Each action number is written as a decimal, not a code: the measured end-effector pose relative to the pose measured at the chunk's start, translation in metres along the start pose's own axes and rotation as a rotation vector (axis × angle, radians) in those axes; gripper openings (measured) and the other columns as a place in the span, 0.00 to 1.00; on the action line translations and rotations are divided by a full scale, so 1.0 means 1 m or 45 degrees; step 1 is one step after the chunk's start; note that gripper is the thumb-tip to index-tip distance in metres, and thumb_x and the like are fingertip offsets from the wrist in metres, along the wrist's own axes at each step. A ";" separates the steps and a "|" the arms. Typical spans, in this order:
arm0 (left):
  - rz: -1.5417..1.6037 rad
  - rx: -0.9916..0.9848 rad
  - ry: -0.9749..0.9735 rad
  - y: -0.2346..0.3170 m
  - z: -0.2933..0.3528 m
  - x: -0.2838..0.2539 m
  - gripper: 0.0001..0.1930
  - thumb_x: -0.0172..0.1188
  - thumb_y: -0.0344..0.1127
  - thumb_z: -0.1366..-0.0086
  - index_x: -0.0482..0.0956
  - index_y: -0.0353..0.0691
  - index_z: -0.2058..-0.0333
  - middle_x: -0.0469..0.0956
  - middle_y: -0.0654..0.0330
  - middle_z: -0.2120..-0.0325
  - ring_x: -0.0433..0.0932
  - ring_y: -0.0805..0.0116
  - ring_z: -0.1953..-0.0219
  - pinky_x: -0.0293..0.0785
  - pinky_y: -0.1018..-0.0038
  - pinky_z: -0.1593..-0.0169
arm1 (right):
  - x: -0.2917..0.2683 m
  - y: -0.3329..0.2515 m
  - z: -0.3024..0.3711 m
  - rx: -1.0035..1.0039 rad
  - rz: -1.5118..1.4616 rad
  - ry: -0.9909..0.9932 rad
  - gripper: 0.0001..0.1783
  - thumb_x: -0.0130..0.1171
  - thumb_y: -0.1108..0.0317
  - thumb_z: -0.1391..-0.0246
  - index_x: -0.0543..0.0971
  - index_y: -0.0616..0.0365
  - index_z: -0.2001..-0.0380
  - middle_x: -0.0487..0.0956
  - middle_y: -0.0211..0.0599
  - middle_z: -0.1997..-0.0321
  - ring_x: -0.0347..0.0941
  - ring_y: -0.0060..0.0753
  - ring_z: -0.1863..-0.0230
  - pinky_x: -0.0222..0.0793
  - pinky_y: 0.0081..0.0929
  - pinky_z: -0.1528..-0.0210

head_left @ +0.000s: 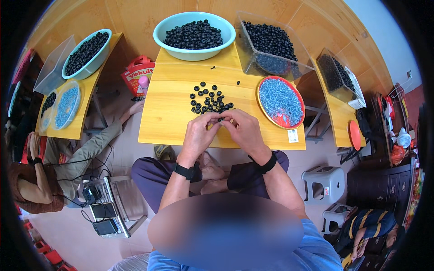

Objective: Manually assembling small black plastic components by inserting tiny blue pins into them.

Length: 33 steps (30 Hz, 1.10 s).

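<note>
Above the front part of the yellow table (169, 128), my left hand (199, 132) and my right hand (243, 129) meet fingertip to fingertip. Between them they pinch a small round black piece (221, 120), mostly covered by the fingers. Just beyond the fingertips lies a loose pile of small black ring-shaped pieces (211, 107), some showing a hole in the middle. To the right of my right hand, a red plate with a yellow rim (259, 100) bears a heap of tiny blue-grey pieces (281, 100), too small to make out.
At the table's back stand a pale green basin (194, 55) and a clear plastic bin (253, 67), both holding black pieces. Side tables flank mine; at the left one sits another person (36, 180). A metal stool with devices (106, 210) and grey plastic stools (323, 185) stand on the floor.
</note>
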<state>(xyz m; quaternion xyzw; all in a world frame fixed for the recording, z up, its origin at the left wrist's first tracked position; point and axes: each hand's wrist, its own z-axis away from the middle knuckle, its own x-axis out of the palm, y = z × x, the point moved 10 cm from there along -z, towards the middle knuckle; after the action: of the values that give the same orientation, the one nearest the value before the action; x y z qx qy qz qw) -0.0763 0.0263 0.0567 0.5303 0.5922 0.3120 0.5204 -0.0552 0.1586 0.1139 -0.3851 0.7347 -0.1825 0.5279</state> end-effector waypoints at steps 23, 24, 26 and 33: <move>-0.016 -0.020 0.006 0.000 -0.003 0.001 0.11 0.67 0.27 0.39 0.84 0.34 0.57 0.85 0.52 0.69 0.85 0.65 0.67 0.80 0.72 0.61 | 0.003 0.111 -0.119 0.020 0.755 -0.158 0.08 0.54 0.79 0.51 0.83 0.66 0.72 0.82 0.64 0.66 0.81 0.63 0.59 0.77 0.53 0.53; -0.014 -0.030 0.013 -0.001 -0.003 0.000 0.11 0.67 0.28 0.38 0.84 0.34 0.57 0.85 0.52 0.70 0.84 0.65 0.68 0.79 0.72 0.61 | 0.008 0.111 -0.117 0.048 0.774 -0.220 0.07 0.55 0.78 0.52 0.83 0.67 0.73 0.82 0.65 0.67 0.81 0.63 0.59 0.77 0.54 0.54; -0.019 -0.022 0.023 -0.003 -0.002 -0.001 0.11 0.67 0.28 0.38 0.84 0.34 0.57 0.85 0.52 0.70 0.84 0.65 0.68 0.79 0.72 0.62 | 0.009 0.103 -0.112 0.067 0.775 -0.212 0.08 0.55 0.78 0.52 0.83 0.68 0.72 0.81 0.66 0.67 0.81 0.63 0.60 0.78 0.54 0.55; -0.021 -0.016 0.035 -0.003 0.002 -0.007 0.11 0.68 0.28 0.38 0.84 0.35 0.57 0.85 0.53 0.70 0.85 0.65 0.68 0.79 0.73 0.62 | -0.012 0.050 -0.088 0.077 0.409 -0.146 0.07 0.56 0.76 0.49 0.82 0.67 0.70 0.83 0.61 0.66 0.81 0.61 0.63 0.77 0.49 0.57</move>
<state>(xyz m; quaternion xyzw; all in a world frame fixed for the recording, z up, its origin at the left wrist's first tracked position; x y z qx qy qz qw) -0.0766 0.0188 0.0551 0.5176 0.6017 0.3186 0.5182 -0.1527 0.1873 0.1204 -0.2566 0.7497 -0.0957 0.6025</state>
